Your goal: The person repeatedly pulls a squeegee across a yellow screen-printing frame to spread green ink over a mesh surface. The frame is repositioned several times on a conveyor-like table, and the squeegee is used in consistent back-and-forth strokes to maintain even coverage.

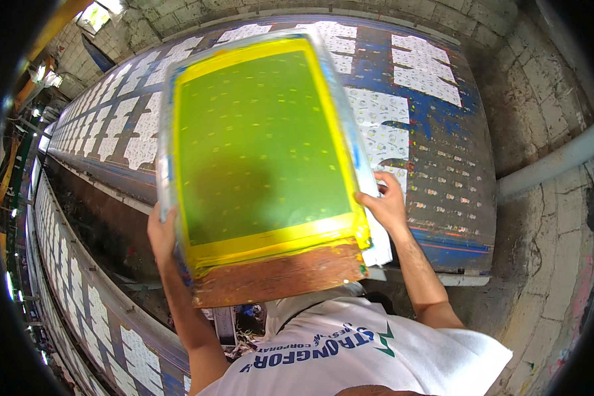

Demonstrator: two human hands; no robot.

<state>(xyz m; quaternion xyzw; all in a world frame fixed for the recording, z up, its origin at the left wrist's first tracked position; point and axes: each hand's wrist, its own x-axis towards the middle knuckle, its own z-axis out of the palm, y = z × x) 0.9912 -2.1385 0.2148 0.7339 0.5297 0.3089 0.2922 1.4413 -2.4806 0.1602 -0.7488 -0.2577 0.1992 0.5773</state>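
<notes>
Smooth screen [261,135], rough wooden strip [280,274]

From my remote station, I classify these premises as a screen-printing workshop. I base this on the framed mesh screen [261,125], the long, colour-stained worktop [376,63] bearing rows of patterned white cut pieces [424,66], and the rough block wall [541,86] beside it.

Framed green screen [264,132], yellow-bordered, brown along its near edge; held up, slightly slanted
</notes>
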